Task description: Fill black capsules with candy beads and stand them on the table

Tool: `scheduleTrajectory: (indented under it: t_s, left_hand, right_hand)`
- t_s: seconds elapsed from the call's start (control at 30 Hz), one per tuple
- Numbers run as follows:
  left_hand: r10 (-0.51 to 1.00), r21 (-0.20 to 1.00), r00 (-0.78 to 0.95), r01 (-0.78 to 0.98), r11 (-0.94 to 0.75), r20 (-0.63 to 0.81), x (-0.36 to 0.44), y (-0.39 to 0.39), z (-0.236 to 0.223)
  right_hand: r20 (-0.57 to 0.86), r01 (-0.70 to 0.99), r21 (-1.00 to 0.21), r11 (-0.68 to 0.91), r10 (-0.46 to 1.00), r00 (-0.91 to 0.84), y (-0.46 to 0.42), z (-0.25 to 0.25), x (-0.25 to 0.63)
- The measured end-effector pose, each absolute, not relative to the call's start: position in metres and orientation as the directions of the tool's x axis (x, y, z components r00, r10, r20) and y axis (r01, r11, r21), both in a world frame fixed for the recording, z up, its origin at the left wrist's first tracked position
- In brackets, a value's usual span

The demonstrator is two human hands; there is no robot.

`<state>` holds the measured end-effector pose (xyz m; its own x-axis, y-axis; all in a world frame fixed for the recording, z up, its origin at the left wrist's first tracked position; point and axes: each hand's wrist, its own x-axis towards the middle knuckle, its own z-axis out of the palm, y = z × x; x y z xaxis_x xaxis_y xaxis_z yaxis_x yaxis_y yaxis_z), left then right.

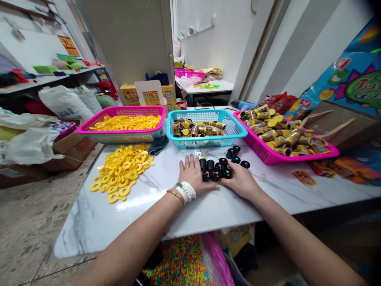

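The person's left hand (192, 174), fingers spread flat on the white marbled table (178, 214), borders the small black cylindrical pieces (215, 168), clustered at the table's twelve o'clock side. The right hand (240, 182), loosely curved, touches the cluster's four o'clock edge; whether it grips any, I cannot tell.

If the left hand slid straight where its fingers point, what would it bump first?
Probably the light-blue plastic basket, perhaps after the left hand brushes tiny coloured bits; the gap is hard to judge.
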<state>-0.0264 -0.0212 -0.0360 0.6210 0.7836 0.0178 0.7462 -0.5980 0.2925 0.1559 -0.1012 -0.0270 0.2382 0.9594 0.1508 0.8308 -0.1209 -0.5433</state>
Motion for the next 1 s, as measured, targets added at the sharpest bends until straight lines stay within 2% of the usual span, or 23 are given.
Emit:
scheduleTrajectory:
  t_s: [0.1,0.23,0.3,0.4,0.53,0.83,1.0]
  left_hand:
    - [0.72,0.407,0.694,0.664,-0.627,-0.022,-0.037,-0.014,-0.03]
    - [0.778,0.554,0.619,0.614,-0.562,0.103,-0.043,-0.005,-0.028]
    - [0.82,0.569,0.542,0.622,-0.538,0.183,-0.04,-0.002,-0.031]
    - [0.846,0.524,0.477,0.671,-0.525,0.236,-0.033,0.002,-0.036]
    - [0.825,0.481,0.514,0.675,-0.559,0.237,-0.029,0.008,-0.036]
    - [0.804,0.721,0.549,0.457,-0.52,0.231,-0.043,0.014,-0.033]
    - [0.787,0.741,0.54,0.389,-0.547,0.297,-0.042,0.012,-0.031]
  right_hand:
    - [0.152,0.817,-0.56,-0.134,0.953,0.26,-0.105,-0.027,0.154]
    - [0.17,0.795,-0.578,-0.184,0.925,0.339,-0.112,-0.029,0.149]
    - [0.172,0.771,-0.602,-0.208,0.909,0.38,-0.115,-0.031,0.148]
    - [0.149,0.717,-0.662,-0.219,0.899,0.412,-0.118,-0.034,0.146]
    - [0.169,0.675,-0.711,-0.197,0.884,0.435,-0.12,-0.041,0.146]
    - [0.208,0.658,-0.733,-0.174,0.863,0.46,-0.119,-0.05,0.147]
    - [0.236,0.668,-0.728,-0.156,0.858,0.457,-0.119,-0.051,0.147]
